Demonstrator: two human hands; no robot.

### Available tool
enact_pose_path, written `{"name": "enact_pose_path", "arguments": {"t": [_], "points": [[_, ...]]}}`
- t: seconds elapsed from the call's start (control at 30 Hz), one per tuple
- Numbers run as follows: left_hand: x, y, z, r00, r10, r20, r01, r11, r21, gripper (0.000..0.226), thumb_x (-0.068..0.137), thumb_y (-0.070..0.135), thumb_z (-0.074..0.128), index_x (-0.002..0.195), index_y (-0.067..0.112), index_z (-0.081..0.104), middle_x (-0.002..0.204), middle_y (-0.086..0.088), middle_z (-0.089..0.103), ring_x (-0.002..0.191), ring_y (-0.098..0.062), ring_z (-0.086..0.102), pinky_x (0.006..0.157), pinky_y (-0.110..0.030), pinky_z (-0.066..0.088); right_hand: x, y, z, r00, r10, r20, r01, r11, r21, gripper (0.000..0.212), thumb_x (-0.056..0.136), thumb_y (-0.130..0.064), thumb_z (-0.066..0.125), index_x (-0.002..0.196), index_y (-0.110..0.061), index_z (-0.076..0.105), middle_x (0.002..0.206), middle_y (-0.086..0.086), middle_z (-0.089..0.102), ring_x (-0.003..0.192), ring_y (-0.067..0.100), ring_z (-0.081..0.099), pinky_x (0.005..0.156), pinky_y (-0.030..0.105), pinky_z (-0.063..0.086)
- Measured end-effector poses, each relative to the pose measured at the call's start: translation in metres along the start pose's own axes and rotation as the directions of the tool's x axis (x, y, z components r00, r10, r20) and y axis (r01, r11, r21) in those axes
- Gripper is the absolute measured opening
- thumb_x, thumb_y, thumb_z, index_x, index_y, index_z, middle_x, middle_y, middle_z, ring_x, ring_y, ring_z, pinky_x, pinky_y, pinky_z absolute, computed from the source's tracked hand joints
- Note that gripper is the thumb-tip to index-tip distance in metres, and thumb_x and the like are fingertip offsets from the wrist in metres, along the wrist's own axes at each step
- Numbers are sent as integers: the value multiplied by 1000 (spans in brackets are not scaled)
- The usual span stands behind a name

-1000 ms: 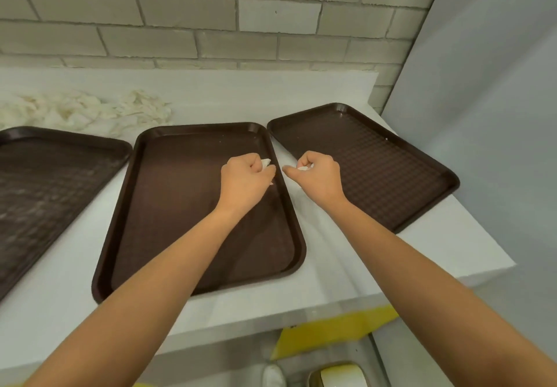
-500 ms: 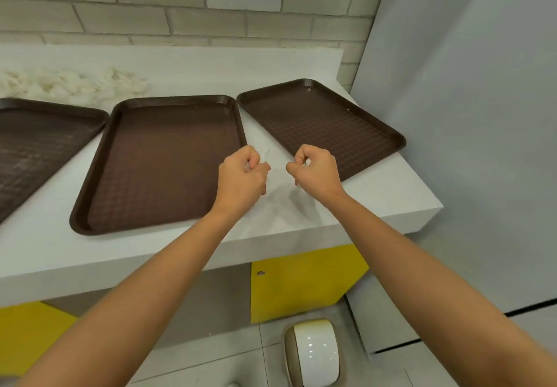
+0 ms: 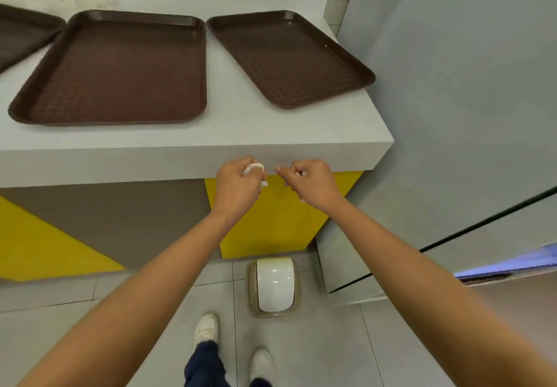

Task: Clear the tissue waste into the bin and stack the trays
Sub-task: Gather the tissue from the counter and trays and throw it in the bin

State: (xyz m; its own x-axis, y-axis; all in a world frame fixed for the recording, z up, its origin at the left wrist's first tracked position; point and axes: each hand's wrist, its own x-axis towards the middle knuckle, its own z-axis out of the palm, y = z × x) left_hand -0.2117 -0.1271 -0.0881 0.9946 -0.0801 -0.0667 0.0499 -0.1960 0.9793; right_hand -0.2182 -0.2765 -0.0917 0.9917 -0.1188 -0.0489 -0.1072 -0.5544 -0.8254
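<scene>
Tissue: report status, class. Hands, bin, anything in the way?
Left hand grips tissue; right hand pinches a scrap. Bin on floor, lid shut. Trays unstacked.

Bright, even light falls from overhead, soft enough that the trays (image 3: pixel 120 70) leave only a thin dark line under their rims. It glints in small spots on the bin (image 3: pixel 274 284) lid. A bluish glow smears the right edge. The wide lens bends the tabletop (image 3: pixel 211 136) and stretches my forearms (image 3: pixel 150 293); the far left corner is blurred.
</scene>
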Motion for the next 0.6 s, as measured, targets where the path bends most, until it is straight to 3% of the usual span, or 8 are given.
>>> {"name": "enact_pose_path", "arguments": {"t": [0.07,0.23,0.3,0.37,0.53,0.6], "points": [[-10,-18,9,998,-58,9,58,998,-5,26,80,12,45,54,12,46,43,7,42,44,-17,36,45,-24,28,-13,19,7,999,37,20,-36,999,-34,49,90,-37,59,44,-21,51,43,-4,49,38,6,44,52,26,37],[-31,-67,30,967,-251,49,253,967,-28,31,91,3,39,60,10,39,59,-4,34,44,-12,35,37,-18,25,-37,69,27,981,192,40,-193,981,21,54,95,-34,49,43,-19,45,45,-4,46,44,5,42,56,25,35],[-38,-85,38,949,-312,48,313,950,-18,34,92,2,37,59,11,37,61,-2,34,45,-7,40,37,-14,27,-45,88,38,960,269,72,-274,960,62,54,96,-34,47,45,-16,43,49,0,45,50,14,44,60,28,35],[-42,-105,45,930,-362,54,364,931,-26,35,93,2,36,60,12,37,63,-1,35,57,-12,43,37,-11,31,-54,108,49,925,361,118,-371,925,83,51,95,-36,45,50,-11,46,52,3,47,56,19,46,62,30,36],[-49,-174,62,915,-387,113,372,918,138,31,94,10,33,64,15,39,67,-1,39,67,-20,37,56,-31,33,-72,174,77,785,569,245,-602,794,85,29,82,-20,47,53,-13,49,52,-2,48,54,18,43,57,27,33],[-51,-203,70,909,-387,153,333,896,293,28,98,17,33,74,16,47,78,-2,47,78,-19,42,68,-27,34,-74,204,92,726,634,264,-678,724,128,17,72,-10,52,56,-13,48,56,-1,46,56,17,40,53,23,31]]}}
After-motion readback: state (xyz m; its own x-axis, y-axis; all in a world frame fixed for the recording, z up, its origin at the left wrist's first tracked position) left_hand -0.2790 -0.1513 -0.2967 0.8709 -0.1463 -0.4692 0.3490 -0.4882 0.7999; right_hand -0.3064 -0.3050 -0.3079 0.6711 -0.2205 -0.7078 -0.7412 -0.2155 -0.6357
